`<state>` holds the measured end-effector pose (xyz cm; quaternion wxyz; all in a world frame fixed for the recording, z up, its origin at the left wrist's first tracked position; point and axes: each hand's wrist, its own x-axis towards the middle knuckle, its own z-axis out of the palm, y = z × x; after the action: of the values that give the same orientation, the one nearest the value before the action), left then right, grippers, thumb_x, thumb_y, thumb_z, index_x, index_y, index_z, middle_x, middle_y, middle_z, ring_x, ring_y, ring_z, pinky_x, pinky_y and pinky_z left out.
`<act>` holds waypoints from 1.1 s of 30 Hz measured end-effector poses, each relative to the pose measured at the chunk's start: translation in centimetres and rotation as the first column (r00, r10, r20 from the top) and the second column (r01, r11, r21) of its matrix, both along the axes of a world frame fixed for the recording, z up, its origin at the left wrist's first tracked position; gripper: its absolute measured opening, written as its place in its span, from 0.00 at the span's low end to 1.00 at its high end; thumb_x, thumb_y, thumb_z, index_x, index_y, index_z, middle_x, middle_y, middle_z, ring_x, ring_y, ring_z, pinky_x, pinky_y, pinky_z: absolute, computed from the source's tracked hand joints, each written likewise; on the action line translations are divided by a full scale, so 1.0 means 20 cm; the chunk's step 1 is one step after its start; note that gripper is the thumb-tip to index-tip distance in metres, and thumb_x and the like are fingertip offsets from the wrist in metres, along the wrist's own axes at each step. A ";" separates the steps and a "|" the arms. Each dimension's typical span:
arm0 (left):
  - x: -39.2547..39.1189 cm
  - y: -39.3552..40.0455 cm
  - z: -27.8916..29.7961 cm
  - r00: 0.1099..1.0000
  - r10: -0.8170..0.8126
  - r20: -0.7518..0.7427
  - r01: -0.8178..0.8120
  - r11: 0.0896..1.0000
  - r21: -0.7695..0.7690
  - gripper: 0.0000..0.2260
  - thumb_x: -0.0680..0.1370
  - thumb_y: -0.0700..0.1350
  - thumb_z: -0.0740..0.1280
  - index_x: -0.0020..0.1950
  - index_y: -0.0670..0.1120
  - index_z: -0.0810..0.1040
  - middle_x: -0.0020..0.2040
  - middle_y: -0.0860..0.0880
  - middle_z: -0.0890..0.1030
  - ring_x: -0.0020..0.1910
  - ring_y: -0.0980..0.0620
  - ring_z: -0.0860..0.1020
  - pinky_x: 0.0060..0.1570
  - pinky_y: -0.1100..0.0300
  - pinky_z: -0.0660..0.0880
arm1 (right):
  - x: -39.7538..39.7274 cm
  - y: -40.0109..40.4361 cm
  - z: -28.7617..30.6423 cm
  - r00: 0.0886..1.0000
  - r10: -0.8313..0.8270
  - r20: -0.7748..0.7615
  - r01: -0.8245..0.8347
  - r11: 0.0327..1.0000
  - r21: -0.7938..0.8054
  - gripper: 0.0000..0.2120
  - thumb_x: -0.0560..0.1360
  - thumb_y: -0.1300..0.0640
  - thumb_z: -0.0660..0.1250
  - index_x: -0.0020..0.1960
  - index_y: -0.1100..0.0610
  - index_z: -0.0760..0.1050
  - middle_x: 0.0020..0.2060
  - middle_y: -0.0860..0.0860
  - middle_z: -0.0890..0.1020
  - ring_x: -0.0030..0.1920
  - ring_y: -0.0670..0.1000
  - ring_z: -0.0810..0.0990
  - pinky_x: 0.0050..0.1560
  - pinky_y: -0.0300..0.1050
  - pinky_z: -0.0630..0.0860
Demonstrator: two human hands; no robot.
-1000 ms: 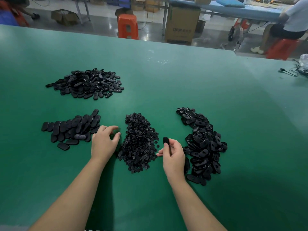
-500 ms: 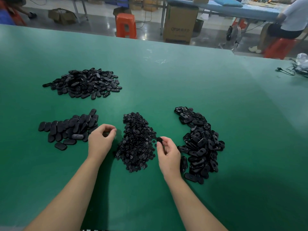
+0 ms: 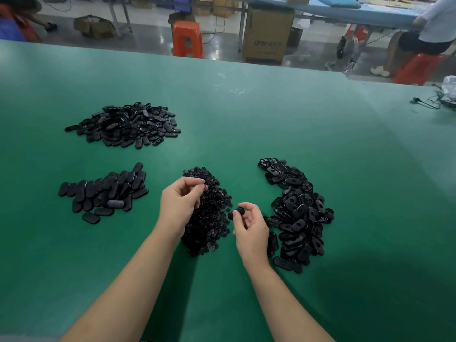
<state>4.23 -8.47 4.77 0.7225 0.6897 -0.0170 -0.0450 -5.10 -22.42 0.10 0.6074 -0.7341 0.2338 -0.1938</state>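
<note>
While your right hand (image 3: 251, 230) pinches one shell (image 3: 238, 212) beside the button pile (image 3: 212, 225), your left hand (image 3: 180, 203) curls over that pile; whether it grips a button, you cannot tell. Risk: a loose fingertip grip drops either piece into the pile. Farther: far heap (image 3: 125, 124).

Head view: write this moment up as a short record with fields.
surface: green table mat
left hand: fingertips pinched together above the middle heap of small round black plastic pieces; what they hold is too small to tell
right hand: pinches one black oval plastic piece
right heap: glossy black oval shells, beside the right hand
left heaps: flat black oval covers near; mixed black oval parts farther away
</note>
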 end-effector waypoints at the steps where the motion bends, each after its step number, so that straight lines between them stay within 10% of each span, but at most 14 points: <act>1: 0.00 -0.01 0.00 1.000 -0.020 -0.007 0.020 1.000 -0.005 0.09 0.78 0.36 0.70 0.49 0.51 0.85 0.37 0.42 0.81 0.29 0.53 0.71 0.35 0.59 0.71 | 0.00 0.00 0.00 1.000 -0.005 -0.001 0.005 1.000 -0.003 0.07 0.80 0.58 0.68 0.50 0.47 0.74 0.37 0.52 0.82 0.33 0.49 0.78 0.39 0.51 0.79; 26: -0.11 -0.22 -0.02 0.980 -0.139 -0.146 0.170 0.959 0.227 0.03 0.77 0.37 0.73 0.45 0.43 0.84 0.29 0.49 0.80 0.20 0.51 0.73 0.24 0.61 0.73 | 0.00 0.00 -0.01 0.996 -0.078 0.031 0.077 0.996 0.044 0.09 0.85 0.58 0.59 0.51 0.46 0.75 0.42 0.52 0.87 0.40 0.46 0.87 0.42 0.36 0.79; 33: -0.14 -0.26 -0.03 0.981 -0.151 -0.120 0.185 0.909 0.373 0.05 0.77 0.39 0.72 0.43 0.48 0.83 0.35 0.50 0.85 0.22 0.50 0.78 0.26 0.61 0.74 | 0.00 -0.01 -0.02 0.996 -0.087 -0.004 0.087 0.996 0.003 0.10 0.84 0.59 0.58 0.54 0.46 0.75 0.41 0.49 0.86 0.41 0.47 0.86 0.50 0.55 0.82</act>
<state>1.40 -13.60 4.14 0.5675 0.8106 -0.0351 -0.1399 -5.04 -22.60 -0.28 0.5989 -0.7226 0.2671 -0.2185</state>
